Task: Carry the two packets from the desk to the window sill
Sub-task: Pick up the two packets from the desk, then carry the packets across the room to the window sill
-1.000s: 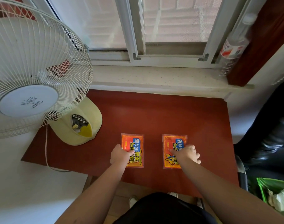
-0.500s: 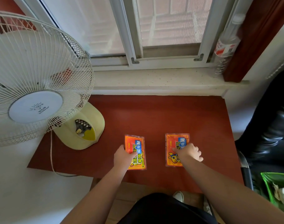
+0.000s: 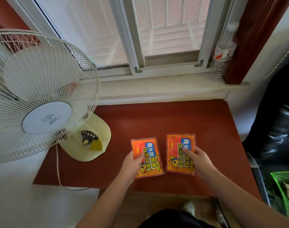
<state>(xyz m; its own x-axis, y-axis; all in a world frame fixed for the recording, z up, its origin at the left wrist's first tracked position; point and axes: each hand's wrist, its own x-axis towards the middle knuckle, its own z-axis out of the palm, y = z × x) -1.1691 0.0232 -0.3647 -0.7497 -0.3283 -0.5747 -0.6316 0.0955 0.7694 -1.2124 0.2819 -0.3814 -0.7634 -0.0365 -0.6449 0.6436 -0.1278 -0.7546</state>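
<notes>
Two flat orange-and-blue packets with printed characters are over the red-brown desk [image 3: 181,119]. My left hand [image 3: 132,163] grips the left packet [image 3: 148,155] by its left edge, thumb on top. My right hand [image 3: 199,160] grips the right packet [image 3: 180,152] by its right edge, thumb across its face. Both packets look tilted up, a little off the desk top. The pale speckled window sill [image 3: 157,88] runs along the far edge of the desk, below the window frame.
A white pedestal fan [image 3: 41,96] with a cream base [image 3: 89,140] fills the left side of the desk, its cord hanging off the front. A clear plastic bottle [image 3: 224,51] stands at the sill's right end. A black chair and green bag are at the right.
Both hands have closed on the packets and tipped them up from lying flat on the desk. The view has tilted up, showing more of the window.
</notes>
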